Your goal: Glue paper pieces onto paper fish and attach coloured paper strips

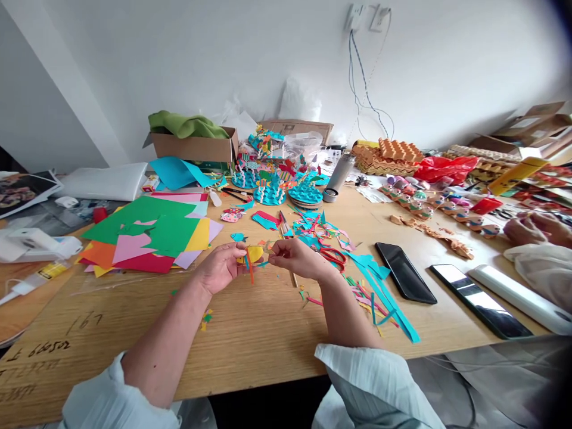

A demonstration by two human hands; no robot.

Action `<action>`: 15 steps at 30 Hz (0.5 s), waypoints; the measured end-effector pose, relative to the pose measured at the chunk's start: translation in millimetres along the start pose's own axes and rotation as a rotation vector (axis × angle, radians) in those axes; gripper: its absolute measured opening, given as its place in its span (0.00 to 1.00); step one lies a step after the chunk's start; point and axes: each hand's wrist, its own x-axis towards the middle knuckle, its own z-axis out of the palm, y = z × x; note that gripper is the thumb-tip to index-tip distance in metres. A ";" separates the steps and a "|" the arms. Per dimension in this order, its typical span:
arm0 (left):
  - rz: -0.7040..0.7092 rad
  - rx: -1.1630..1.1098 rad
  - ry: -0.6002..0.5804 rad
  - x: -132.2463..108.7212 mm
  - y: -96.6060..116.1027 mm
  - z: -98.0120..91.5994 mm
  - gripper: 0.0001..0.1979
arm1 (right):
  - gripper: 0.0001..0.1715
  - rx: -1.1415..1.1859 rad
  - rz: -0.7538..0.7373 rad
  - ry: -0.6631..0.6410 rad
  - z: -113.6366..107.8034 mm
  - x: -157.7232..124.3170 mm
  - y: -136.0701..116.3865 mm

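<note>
My left hand (220,266) pinches a small yellow paper cutout (255,254) above the table, with a thin orange paper strip (251,273) hanging by its fingertips. Just to the right, my right hand (295,257) has its fingers pinched together close to the cutout's edge. What lies between those fingers is too small to make out. Beyond my left hand rests a little blue paper fish (238,237). Red-handled scissors (334,257) lie past my right wrist, partly covered by blue paper scraps (313,223).
Coloured paper sheets (174,223) are piled at the left. Blue decorated paper models (269,192) and a metal flask (338,177) stand at the back. Two phones (404,271) lie at the right, near another person's hands (538,229). Blue strips (388,301) reach the table's front edge.
</note>
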 end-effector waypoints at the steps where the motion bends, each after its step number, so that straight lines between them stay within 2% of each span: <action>1: -0.001 0.001 0.005 0.8 -0.9 0.1 0.07 | 0.10 0.010 0.006 0.013 1.0 0.1 0.1; 11: 0.000 0.021 0.047 5.6 -7.5 -0.9 0.05 | 0.16 0.122 0.032 0.004 2.3 -4.4 -12.0; 15: -0.006 -0.062 0.046 5.8 -6.7 0.0 0.05 | 0.18 0.342 0.042 0.071 6.4 -1.6 -4.0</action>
